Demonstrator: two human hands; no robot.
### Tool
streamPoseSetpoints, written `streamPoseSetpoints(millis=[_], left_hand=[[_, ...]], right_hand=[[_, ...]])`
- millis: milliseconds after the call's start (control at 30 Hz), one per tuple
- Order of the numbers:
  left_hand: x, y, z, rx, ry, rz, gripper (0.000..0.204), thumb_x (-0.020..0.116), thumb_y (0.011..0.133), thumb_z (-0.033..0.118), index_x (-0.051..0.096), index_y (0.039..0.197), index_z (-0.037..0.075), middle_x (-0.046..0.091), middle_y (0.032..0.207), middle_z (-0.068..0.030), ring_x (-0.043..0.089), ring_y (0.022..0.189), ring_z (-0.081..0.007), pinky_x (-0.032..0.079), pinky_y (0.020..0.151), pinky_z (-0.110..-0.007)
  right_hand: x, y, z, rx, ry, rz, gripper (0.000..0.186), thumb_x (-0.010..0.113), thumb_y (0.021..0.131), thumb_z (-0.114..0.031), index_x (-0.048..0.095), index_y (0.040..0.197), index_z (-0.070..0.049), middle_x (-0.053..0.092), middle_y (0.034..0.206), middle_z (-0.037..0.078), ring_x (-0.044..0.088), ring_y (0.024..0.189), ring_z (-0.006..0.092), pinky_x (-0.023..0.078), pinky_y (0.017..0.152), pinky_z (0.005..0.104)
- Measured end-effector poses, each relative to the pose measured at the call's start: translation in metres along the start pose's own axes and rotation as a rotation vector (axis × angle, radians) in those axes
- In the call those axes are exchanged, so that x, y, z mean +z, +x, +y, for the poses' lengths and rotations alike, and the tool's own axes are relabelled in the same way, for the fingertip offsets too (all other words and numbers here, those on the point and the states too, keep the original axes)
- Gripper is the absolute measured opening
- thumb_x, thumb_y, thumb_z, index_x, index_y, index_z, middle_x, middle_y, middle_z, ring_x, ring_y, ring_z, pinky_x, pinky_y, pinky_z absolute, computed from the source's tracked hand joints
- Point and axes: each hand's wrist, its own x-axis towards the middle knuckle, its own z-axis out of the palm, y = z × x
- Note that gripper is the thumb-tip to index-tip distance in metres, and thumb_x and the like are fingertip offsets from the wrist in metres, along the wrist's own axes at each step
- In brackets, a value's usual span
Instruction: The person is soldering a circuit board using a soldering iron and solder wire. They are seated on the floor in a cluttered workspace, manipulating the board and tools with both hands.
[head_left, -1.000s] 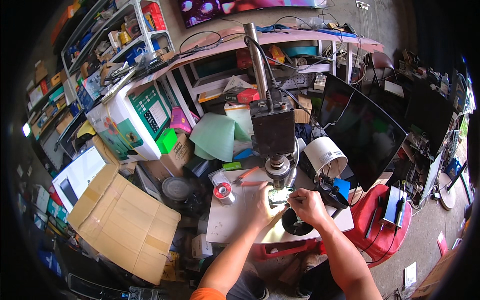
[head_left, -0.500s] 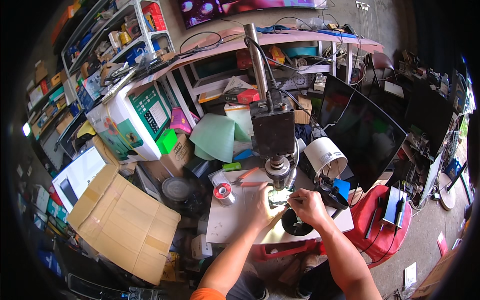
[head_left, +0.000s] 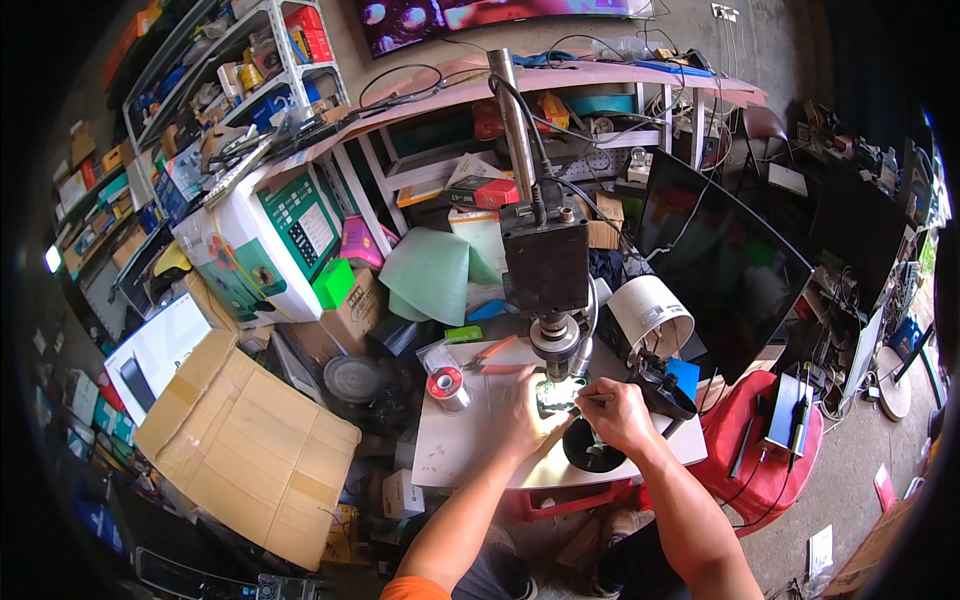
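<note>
Under the lens of a black microscope (head_left: 545, 255), a small brightly lit part (head_left: 557, 392) is held in my left hand (head_left: 527, 412); glare hides what kind of part it is. My right hand (head_left: 620, 415) pinches a thin, pen-like tool (head_left: 594, 397), its tip at the part's right side. Both hands are over a small white table (head_left: 450, 447). A round black disc (head_left: 590, 447) lies just below my right hand. Left of my left hand are a solder spool (head_left: 448, 388) with a red rim and orange-handled pliers (head_left: 495, 350).
A white cylindrical container (head_left: 650, 315) and a black device stand right of the microscope. Farther right, a red stool (head_left: 770, 480) carries a small box with cables. An opened cardboard box (head_left: 255, 450) is at the left, a large dark screen (head_left: 725, 260) behind on the right.
</note>
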Motion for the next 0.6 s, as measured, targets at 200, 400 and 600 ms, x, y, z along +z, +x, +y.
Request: streamPoseSetpoints(millis=[200, 400, 600], left_hand=[[-0.0003, 0.0001, 0.0017, 0.006, -0.013, 0.016, 0.090, 0.093, 0.074, 0.026, 0.044, 0.145, -0.002, 0.052, 0.145, -0.0256, 0.054, 0.133, -0.0416, 0.046, 0.110, -0.047], [-0.0002, 0.0002, 0.0022, 0.021, -0.014, 0.027, 0.091, 0.093, 0.074, 0.028, 0.044, 0.145, -0.001, 0.052, 0.145, -0.0248, 0.054, 0.132, -0.0418, 0.047, 0.108, -0.047], [0.0022, -0.0002, -0.0039, 0.034, -0.002, 0.020, 0.094, 0.092, 0.074, 0.033, 0.041, 0.146, 0.001, 0.051, 0.146, -0.0235, 0.055, 0.131, -0.0426, 0.049, 0.105, -0.049]], right_hand=[[-0.0005, -0.0001, -0.0008, -0.015, -0.026, -0.001, 0.017, 0.072, 0.086, -0.013, 0.073, 0.094, 0.002, 0.073, 0.083, 0.025, 0.076, 0.081, 0.0392, 0.058, 0.073, 0.0404], [-0.0001, 0.0002, 0.0011, -0.020, -0.023, -0.004, 0.017, 0.072, 0.086, -0.012, 0.073, 0.095, 0.003, 0.072, 0.083, 0.025, 0.075, 0.082, 0.0396, 0.058, 0.073, 0.0406], [-0.0016, 0.0001, -0.0031, -0.012, -0.016, -0.009, 0.017, 0.072, 0.086, -0.012, 0.073, 0.095, 0.003, 0.073, 0.084, 0.025, 0.076, 0.083, 0.0395, 0.059, 0.074, 0.0402]])
